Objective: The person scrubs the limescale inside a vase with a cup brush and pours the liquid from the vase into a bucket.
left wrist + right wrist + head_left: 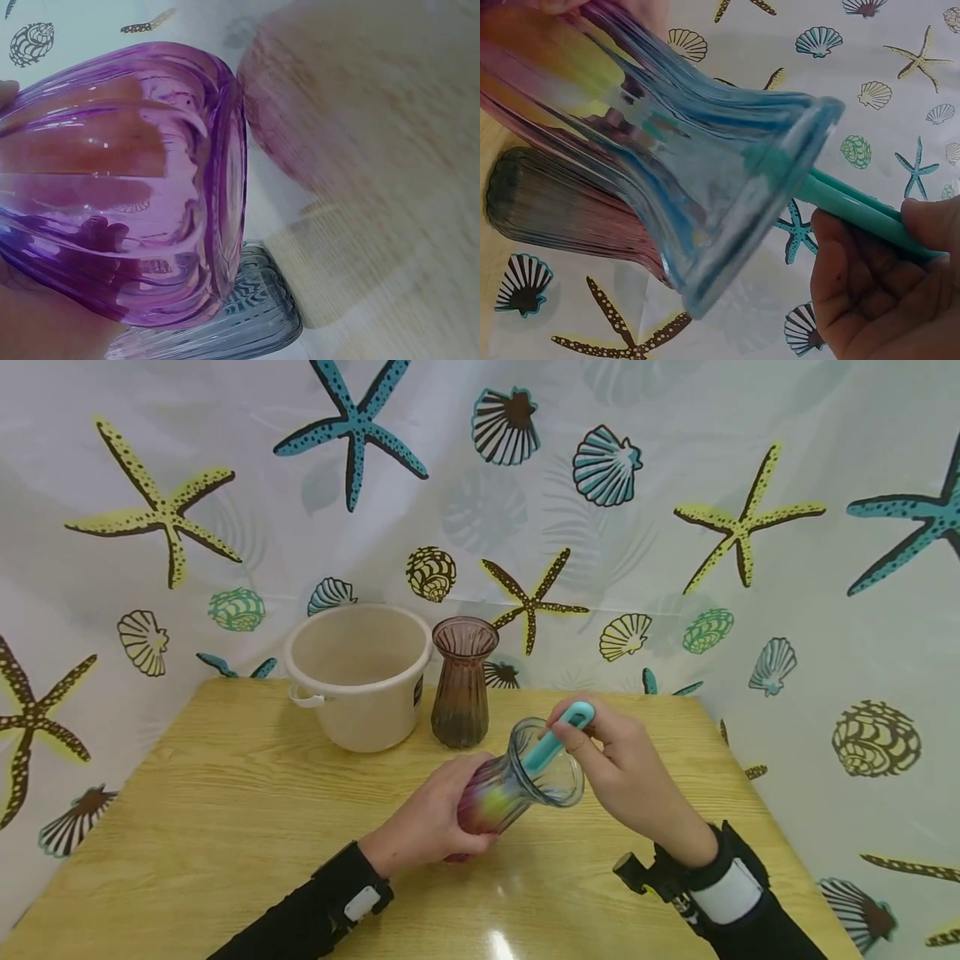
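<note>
A ribbed glass vase (491,797), tinted purple, yellow and blue, lies tilted above the table with its flared mouth facing right. My left hand (431,818) grips it round the body. In the left wrist view its purple base (172,187) fills much of the picture. My right hand (630,772) pinches a long teal handle (551,745) between thumb and fingers. That tool enters the vase's mouth, as the right wrist view shows with the handle (862,214) crossing the blue rim (757,210). Its far end is blurred behind the glass.
A cream bucket (367,718) with a side handle stands at the back of the wooden table (247,827). Right beside it, a second ribbed vase (461,693), pinkish brown over grey, stands upright. A white sheet (547,527) printed with starfish and shells hangs behind and at both sides.
</note>
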Action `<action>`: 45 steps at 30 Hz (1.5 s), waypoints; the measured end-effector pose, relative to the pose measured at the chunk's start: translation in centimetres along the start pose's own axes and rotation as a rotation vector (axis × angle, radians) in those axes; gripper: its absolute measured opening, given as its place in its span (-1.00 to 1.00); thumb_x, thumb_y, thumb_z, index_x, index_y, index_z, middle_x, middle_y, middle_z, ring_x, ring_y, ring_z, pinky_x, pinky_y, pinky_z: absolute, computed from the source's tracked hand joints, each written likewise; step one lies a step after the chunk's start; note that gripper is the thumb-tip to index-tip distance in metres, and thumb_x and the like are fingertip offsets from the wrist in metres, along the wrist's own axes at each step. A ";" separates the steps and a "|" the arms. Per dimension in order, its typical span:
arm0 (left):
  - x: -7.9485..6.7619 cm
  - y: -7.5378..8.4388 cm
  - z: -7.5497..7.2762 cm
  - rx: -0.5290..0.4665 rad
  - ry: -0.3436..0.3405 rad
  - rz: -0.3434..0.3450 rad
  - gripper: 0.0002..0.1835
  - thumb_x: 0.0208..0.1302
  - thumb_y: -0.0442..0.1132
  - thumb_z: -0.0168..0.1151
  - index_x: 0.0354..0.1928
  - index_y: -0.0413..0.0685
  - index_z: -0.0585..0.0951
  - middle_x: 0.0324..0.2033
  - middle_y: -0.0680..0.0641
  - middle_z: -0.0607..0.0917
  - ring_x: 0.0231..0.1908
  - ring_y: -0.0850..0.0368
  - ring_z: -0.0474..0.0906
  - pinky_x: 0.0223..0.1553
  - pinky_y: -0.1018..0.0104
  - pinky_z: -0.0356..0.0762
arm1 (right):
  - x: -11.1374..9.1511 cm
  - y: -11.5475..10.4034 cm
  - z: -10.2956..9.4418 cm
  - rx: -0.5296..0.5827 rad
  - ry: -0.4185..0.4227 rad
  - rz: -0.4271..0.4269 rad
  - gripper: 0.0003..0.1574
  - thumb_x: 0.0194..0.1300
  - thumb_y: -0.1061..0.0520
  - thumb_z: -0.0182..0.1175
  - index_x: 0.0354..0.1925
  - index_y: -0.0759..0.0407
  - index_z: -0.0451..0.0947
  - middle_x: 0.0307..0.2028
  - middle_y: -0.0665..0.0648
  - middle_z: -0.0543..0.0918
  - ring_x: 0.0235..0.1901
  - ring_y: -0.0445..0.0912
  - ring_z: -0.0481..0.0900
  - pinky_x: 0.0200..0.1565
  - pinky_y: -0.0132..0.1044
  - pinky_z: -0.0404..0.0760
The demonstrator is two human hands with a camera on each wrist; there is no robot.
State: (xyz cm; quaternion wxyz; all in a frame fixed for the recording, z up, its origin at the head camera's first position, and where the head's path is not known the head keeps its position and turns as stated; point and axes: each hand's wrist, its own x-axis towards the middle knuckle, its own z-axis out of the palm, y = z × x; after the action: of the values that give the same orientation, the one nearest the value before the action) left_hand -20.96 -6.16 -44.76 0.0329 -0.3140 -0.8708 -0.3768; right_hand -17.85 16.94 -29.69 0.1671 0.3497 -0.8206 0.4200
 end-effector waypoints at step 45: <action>-0.4 -0.1 -0.1 -0.058 -0.002 -0.013 -0.01 -0.14 0.09 0.49 0.35 0.39 0.12 0.09 0.19 0.35 0.03 0.25 0.26 -0.05 0.04 0.49 | -2.3 1.9 2.4 -0.047 0.077 -0.107 -0.73 0.21 0.45 0.18 -0.16 0.19 0.56 -0.46 -0.04 0.57 -0.64 -0.24 0.37 -0.66 -0.37 0.41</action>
State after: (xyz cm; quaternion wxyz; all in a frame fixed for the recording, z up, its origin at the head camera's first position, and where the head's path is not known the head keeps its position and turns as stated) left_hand -20.70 -6.55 -44.89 0.0204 -0.3096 -0.8616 -0.4018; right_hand -17.55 16.74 -33.52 0.2292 0.3727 -0.8032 0.4043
